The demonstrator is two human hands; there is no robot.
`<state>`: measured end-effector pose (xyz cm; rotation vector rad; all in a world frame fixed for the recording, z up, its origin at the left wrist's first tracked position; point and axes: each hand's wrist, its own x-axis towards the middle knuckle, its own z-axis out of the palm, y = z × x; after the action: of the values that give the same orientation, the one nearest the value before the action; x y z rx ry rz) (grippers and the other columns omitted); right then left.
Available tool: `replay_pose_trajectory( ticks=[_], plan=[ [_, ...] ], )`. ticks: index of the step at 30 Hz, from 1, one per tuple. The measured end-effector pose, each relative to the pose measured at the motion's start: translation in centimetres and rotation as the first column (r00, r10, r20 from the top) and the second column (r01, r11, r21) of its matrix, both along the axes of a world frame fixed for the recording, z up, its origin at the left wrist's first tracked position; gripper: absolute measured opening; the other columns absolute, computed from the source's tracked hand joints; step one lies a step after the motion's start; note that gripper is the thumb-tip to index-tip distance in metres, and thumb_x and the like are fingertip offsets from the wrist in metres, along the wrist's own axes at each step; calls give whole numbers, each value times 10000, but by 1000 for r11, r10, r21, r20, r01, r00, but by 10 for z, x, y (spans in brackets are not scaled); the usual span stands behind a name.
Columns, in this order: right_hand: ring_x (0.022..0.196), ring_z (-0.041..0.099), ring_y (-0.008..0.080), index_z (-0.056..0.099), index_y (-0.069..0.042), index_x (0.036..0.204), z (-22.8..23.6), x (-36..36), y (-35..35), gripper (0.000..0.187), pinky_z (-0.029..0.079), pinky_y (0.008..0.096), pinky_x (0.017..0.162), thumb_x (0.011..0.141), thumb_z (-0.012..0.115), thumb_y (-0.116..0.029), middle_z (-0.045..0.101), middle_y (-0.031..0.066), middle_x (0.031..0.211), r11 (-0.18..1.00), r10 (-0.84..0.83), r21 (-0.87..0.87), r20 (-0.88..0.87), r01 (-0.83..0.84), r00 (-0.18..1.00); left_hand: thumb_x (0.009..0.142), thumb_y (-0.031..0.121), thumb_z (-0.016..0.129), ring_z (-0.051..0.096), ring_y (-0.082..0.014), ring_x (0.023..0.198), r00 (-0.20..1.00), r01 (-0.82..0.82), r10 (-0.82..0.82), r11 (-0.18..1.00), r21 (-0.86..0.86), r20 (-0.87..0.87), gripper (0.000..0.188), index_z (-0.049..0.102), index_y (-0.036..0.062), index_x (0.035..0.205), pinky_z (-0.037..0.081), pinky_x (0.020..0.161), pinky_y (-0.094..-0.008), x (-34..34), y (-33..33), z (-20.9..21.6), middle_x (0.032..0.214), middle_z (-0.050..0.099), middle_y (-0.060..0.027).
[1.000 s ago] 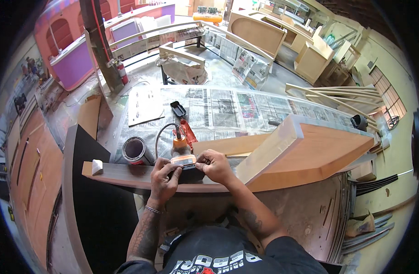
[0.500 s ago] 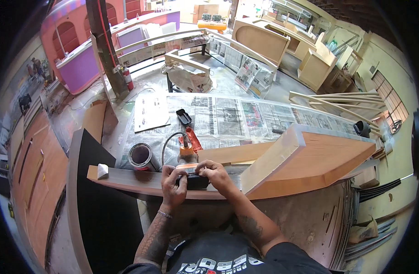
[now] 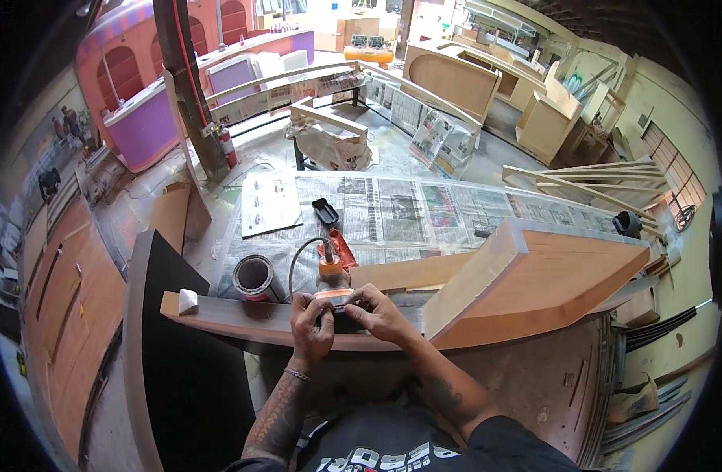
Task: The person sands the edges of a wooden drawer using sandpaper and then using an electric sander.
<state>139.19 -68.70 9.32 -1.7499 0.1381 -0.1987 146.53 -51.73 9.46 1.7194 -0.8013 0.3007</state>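
An orange power sander (image 3: pixel 332 277) with a dark cord lies on the narrow wooden ledge in front of me. My left hand (image 3: pixel 312 324) closes on the near left edge of its base, thumb pressed against the fingers. From the other side my right hand (image 3: pixel 376 316) pinches the near right edge of that same base. Both hands are close together, and they hide most of the base between them. Whether a sheet of sandpaper sits under the fingers cannot be made out. A crumpled red-orange piece (image 3: pixel 346 252) lies just behind the sander.
An open paint can (image 3: pixel 254 278) stands left of the sander. Beyond it are a black plastic case (image 3: pixel 325 211) and a white board (image 3: pixel 270 206) on a newspaper-covered tabletop (image 3: pixel 384 197). A wooden panel (image 3: pixel 475 279) rises at right; a white wad (image 3: pixel 188 301) rests on the ledge's left end.
My hands have drawn closer together along the sander's near edge, covering more of its dark base. The whole view has shifted slightly; the can and black case stay in place.
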Motion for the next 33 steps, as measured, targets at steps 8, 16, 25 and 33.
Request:
replay_pose_trajectory(
  ticks=[8, 16, 25, 33],
  plan=[
    [835, 517, 105, 688, -23, 991, -11, 2, 4, 153, 432, 257, 751, 901, 721, -142, 548, 9, 891, 976, -61, 212, 51, 49, 997, 803, -36, 597, 527, -279, 821, 999, 1, -1, 1000, 13, 46, 77, 632, 2, 860, 442, 747, -380, -2, 0, 1, 846, 513, -130],
    [911, 539, 113, 714, -33, 1155, 0, 9, 13, 255, 442, 254, 859, 920, 622, -65, 576, 29, 946, 952, -164, 273, 80, 137, 983, 865, 47, 697, 578, -313, 916, 957, -109, 79, 989, 96, 279, 125, 664, 44, 985, 472, 814, -396, -3, 7, -1, 951, 577, -135],
    [937, 556, 152, 742, -22, 1071, -14, 16, 0, 204, 438, 277, 895, 941, 606, -102, 568, 57, 967, 986, -77, 150, 49, 69, 996, 826, 219, 772, 547, -306, 1154, 779, -230, 40, 946, 227, 626, 358, 667, 71, 1135, 406, 1005, -490, -12, 16, 7, 1183, 598, -99],
    [975, 566, 172, 743, -27, 1070, -11, 19, -3, 203, 435, 295, 926, 940, 611, -110, 587, 67, 982, 992, -47, 122, 81, 37, 996, 836, 223, 726, 471, -311, 1323, 748, -242, -236, 773, 586, 620, 627, 528, 12, 1393, 353, 1135, -498, -11, 29, -6, 1426, 479, -149]
  ],
)
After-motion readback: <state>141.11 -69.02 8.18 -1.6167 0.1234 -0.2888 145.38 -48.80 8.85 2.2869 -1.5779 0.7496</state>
